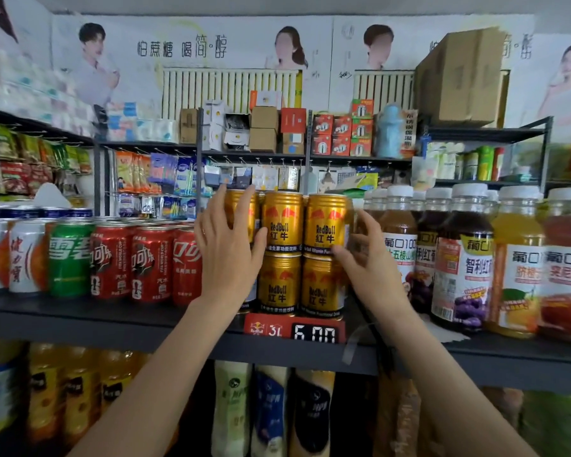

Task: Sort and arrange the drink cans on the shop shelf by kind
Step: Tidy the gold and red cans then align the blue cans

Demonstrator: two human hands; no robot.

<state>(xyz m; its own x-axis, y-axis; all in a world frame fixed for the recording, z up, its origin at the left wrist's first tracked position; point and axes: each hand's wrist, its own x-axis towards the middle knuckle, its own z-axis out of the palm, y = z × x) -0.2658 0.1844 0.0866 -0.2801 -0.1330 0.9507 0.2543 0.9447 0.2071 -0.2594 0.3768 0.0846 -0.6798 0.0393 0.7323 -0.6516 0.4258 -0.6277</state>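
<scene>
Shop interior, dark metal shelf at chest height, snack racks behind. Head view: gold cans stacked two tiers high, centre; red cola cans touching them on the left; juice bottles just beside on the right. Left hand, fingers spread flat, presses the stack's left side, gripping nothing. Right hand, fingers loosely curled, touches the upper right can, holding nothing. Advice: square both tiers gently, evenly; upper cans could topple. Little side room; shelf's front edge near.
</scene>
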